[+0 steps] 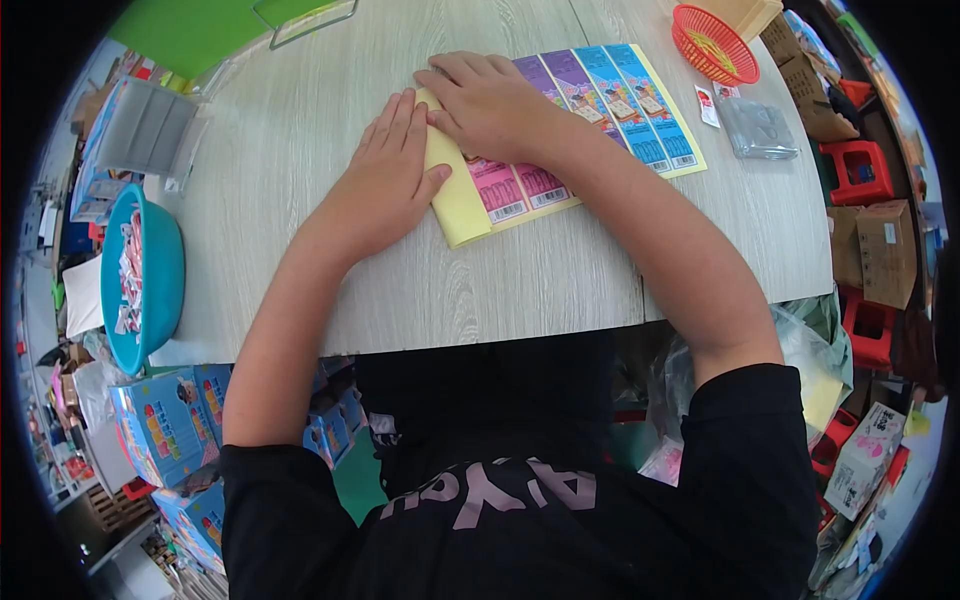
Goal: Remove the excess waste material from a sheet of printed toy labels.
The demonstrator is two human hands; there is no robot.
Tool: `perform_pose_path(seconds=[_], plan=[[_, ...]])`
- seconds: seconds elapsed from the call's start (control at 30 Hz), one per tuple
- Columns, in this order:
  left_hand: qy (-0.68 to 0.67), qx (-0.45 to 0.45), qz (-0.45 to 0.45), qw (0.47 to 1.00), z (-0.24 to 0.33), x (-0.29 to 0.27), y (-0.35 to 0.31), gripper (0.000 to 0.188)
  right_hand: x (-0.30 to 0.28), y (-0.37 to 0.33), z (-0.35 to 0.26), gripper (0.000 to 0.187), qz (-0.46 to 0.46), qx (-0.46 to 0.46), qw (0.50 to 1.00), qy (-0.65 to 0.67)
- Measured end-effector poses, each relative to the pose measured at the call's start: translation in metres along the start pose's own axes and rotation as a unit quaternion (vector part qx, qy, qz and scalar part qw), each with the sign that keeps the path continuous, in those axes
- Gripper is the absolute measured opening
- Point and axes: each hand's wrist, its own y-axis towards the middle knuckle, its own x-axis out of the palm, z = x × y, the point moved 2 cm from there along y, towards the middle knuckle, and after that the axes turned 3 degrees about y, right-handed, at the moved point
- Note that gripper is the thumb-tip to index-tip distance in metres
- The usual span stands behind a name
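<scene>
A sheet of printed labels (612, 95) in blue, purple and pink lies on the table, its yellow backing showing along the edges. Its left end is folded over into a yellow flap (462, 205). My left hand (395, 180) lies flat along the fold's left side, fingers stretched forward and thumb resting on the flap. Across the sheet's far left part rests my right hand (495, 110), palm down with fingers extended past the flap's top end. It covers some of the purple and pink labels. Neither hand grasps anything; both press on the paper.
A red basket (715, 45) with yellow strips stands at the far right, near a clear plastic box (760, 130) and small packets (707, 106). At the left are a teal basin (165, 285) of small wrapped pieces and a grey bin (148, 125). Blue cartons (165, 425) sit below the table (270, 180).
</scene>
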Motion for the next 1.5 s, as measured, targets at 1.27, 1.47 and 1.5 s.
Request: perform_pose_path(seconds=[1.27, 1.47, 1.5], plan=[[-0.06, -0.06, 0.08, 0.993, 0.07, -0.039, -0.141, 0.068, -0.026, -0.017, -0.07, 0.069, -0.08, -0.192, 0.974, 0.092], [-0.063, 0.002, 0.079, 0.995, 0.067, -0.019, -0.149, 0.055, -0.051, -0.051, -0.101, 0.058, -0.083, -0.125, 0.979, 0.139], [-0.073, 0.004, 0.079, 0.994, 0.069, -0.019, -0.148, 0.055, -0.066, -0.063, -0.1, 0.058, -0.091, -0.119, 0.979, 0.138]])
